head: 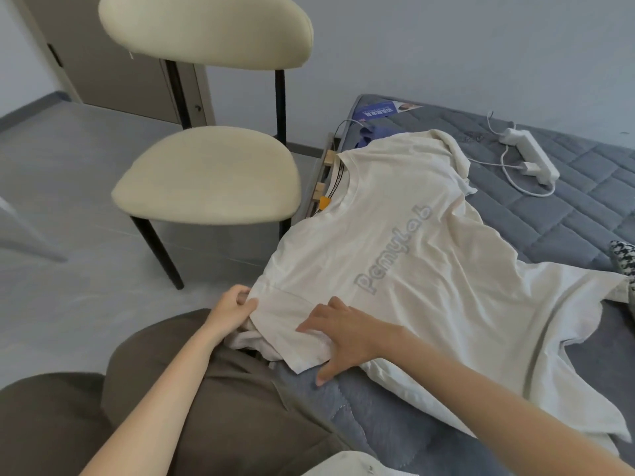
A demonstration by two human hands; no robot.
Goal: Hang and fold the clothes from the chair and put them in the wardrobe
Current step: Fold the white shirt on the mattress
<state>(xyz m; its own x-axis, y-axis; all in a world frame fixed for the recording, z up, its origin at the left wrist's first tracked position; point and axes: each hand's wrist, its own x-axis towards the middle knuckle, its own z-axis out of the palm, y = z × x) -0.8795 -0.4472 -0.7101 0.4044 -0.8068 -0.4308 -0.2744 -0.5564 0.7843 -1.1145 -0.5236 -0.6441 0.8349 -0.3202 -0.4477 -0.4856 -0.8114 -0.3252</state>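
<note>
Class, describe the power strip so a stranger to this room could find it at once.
Start at the grey quilted mattress. Beyond the white T-shirt spread on it lies the power strip. It is the only hard white block there, with cords trailing from it.

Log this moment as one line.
stage: folding | white T-shirt spread on mattress | left hand pinches sleeve edge | right hand presses sleeve flat

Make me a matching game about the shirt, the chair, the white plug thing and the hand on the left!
Things:
1. T-shirt
2. chair
3. power strip
4. left hand

Descriptions:
a. cream seat, black legs, on the floor
b. pinches the sleeve's edge
c. spread out, lettering up
d. small, white, on the mattress past the shirt

Pairs: 1-c, 2-a, 3-d, 4-b
</note>
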